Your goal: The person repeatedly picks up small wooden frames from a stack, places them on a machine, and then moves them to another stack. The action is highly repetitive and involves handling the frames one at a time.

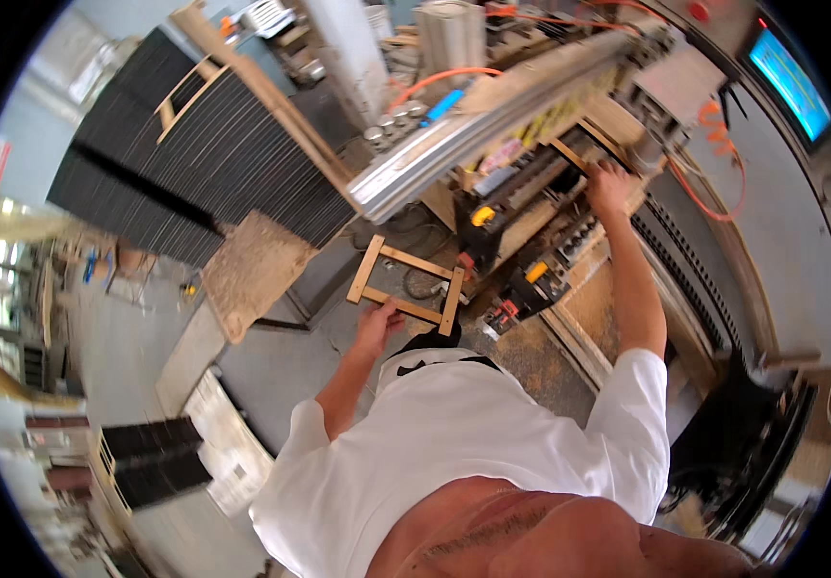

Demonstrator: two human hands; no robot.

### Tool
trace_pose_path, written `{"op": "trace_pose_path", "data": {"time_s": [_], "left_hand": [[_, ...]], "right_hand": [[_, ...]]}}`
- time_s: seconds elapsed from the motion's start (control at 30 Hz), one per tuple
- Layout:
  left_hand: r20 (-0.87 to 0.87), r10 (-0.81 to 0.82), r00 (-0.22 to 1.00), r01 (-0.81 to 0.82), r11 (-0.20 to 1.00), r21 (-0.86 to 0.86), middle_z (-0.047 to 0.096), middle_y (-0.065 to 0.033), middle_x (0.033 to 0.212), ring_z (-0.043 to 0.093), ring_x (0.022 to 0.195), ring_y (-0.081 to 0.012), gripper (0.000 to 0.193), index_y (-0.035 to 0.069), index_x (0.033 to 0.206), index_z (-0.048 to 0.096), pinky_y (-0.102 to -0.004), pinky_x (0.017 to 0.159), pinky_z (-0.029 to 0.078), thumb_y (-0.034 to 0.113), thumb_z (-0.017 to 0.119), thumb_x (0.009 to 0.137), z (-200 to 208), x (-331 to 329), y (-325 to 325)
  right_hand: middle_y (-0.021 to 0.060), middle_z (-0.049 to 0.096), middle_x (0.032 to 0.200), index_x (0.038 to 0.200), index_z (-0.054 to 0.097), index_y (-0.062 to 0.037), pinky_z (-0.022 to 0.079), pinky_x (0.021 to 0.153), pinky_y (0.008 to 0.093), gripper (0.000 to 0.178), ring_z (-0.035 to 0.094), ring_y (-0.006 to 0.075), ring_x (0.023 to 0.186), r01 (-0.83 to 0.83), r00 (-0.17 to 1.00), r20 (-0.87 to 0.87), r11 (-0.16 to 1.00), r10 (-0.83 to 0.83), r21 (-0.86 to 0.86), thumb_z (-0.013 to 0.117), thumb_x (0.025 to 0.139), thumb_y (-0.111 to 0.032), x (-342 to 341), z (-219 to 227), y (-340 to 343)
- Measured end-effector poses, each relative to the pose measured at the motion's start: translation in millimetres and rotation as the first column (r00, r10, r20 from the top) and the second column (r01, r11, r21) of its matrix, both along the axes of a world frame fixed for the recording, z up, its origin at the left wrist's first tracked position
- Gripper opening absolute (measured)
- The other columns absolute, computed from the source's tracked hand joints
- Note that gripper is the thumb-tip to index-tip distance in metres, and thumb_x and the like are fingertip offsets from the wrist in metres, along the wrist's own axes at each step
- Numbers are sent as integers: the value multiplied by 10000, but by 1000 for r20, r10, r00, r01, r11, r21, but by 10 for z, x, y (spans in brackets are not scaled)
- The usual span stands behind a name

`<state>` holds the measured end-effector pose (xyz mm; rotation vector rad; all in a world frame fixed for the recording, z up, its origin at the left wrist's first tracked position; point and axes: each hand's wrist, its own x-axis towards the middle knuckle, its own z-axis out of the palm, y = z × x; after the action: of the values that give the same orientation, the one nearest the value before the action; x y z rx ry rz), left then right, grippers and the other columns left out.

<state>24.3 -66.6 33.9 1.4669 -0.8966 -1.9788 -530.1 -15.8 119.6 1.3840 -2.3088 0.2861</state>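
Observation:
A small light-wood frame, made of two longer end bars joined by two rails, hangs in the air in front of my waist. My left hand is closed on its near rail. At the machine on the right, my right hand reaches far forward with bent fingers. They close at the end of a pale wooden strip lying across the machine; the fingertips are partly hidden. Yellow-and-black clamp-like parts sit on the machine nearer to me.
A long metal beam crosses above the machine. Tall stacks of dark slats stand at the left, beside a wooden board. At the far right are a lit screen, an orange coiled hose and a black chain track.

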Motion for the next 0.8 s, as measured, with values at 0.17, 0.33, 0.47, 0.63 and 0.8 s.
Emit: {"op": "trace_pose_path", "data": {"time_s": [0.17,0.33,0.47,0.63,0.8], "left_hand": [[92,-51,994,71,972,-224,660,-54,894,642,777,-147,275,26,1003,661,-299,711,554,283,674,907,598,378,-137],[95,-47,994,85,888,-453,678,-29,833,638,717,-117,203,35,989,674,-272,678,545,225,665,919,1339,892,-425],[80,24,996,34,762,-646,678,-42,816,630,705,-110,187,28,960,664,-273,651,537,211,657,926,2015,1463,-774],[-198,17,980,-169,593,-788,682,-50,817,621,652,-115,234,38,919,632,-253,601,516,242,545,995,2965,1860,-1685],[-455,-93,886,-293,649,-702,631,-5,738,609,636,-105,190,75,947,619,-253,585,531,247,551,993,3709,2315,-3137]], "right_hand": [[26,640,1171,1045,704,-200,415,906,465,275,554,280,1125,13,1000,6,999,-14,34,733,773,-178,208,190,53],[26,640,1170,1060,697,-221,432,903,474,270,572,311,1087,12,1000,-17,1000,-13,-7,717,792,-199,227,190,39],[45,620,1221,1120,683,-218,419,944,461,306,551,304,1136,91,992,77,989,-101,116,692,815,-202,363,326,-1],[101,599,1276,1217,633,-172,431,956,466,368,558,306,1153,120,993,16,990,-119,-72,676,856,-226,357,353,37],[118,635,1211,1128,662,-58,506,857,398,248,624,287,1049,-41,975,172,875,140,-482,655,901,-159,1297,818,-61]]}}
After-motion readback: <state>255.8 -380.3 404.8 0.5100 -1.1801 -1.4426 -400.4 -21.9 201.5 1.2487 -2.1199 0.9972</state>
